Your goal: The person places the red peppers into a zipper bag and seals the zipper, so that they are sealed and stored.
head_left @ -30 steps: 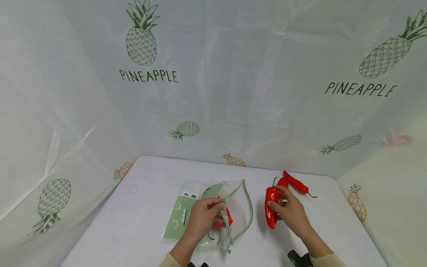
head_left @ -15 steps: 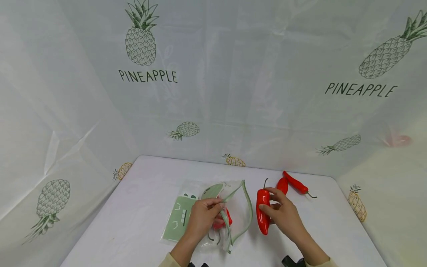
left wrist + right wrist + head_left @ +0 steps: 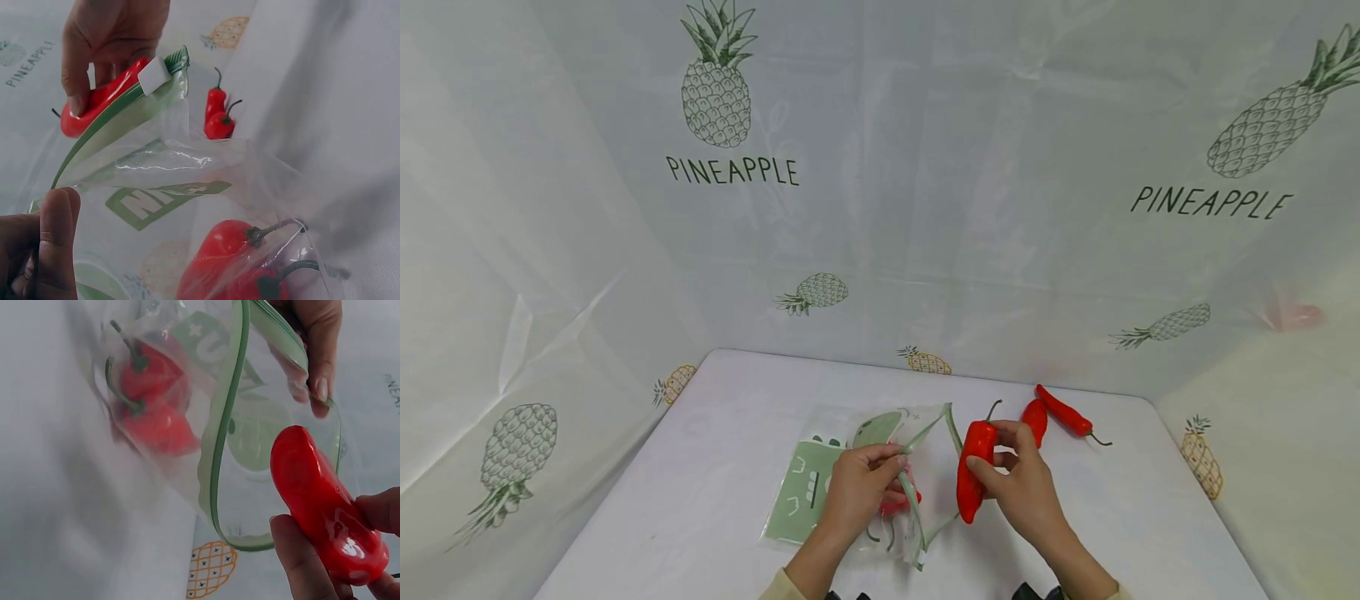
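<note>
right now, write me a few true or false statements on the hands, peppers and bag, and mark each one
1. The right hand holds a red chili pepper. True.
2. The left hand grips a pepper stem. False: it pinches the rim of the clear zip bag.
3. Two bagged peppers show through the plastic. True.
4. The clear zip bag is zipped shut. False: its mouth gapes open.
5. Every pepper is in the bag. False: two loose peppers lie on the white tabletop, and one is in the right hand.
</note>
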Action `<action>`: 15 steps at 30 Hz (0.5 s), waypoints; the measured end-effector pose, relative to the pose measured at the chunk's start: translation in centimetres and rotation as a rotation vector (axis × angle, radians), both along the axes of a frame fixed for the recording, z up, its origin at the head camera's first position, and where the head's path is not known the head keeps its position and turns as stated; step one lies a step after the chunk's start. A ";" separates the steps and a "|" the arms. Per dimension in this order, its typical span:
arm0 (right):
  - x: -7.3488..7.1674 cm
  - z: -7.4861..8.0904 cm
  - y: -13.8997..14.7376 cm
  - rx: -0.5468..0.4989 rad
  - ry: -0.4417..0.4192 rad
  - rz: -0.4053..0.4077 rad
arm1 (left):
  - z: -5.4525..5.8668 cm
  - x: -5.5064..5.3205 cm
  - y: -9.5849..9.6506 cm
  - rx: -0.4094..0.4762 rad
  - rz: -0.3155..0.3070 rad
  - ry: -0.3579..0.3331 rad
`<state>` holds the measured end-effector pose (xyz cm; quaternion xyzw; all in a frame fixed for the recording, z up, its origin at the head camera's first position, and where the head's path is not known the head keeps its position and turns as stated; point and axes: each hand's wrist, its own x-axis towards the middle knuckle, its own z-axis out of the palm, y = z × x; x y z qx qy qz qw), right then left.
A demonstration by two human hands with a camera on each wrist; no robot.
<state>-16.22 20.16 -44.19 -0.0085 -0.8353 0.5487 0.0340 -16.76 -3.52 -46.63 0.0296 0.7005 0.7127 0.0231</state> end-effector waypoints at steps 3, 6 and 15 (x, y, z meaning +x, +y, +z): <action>0.1 0.0 -0.6 -0.003 0.026 -0.006 | 0.1 0.0 0.0 -0.012 -0.003 -0.009; 0.2 -0.1 -1.1 0.001 0.061 -0.010 | 0.2 0.1 0.0 -0.013 -0.006 -0.008; 0.3 -0.6 -2.5 0.127 0.203 -0.033 | 0.6 0.2 0.1 -0.014 -0.014 0.002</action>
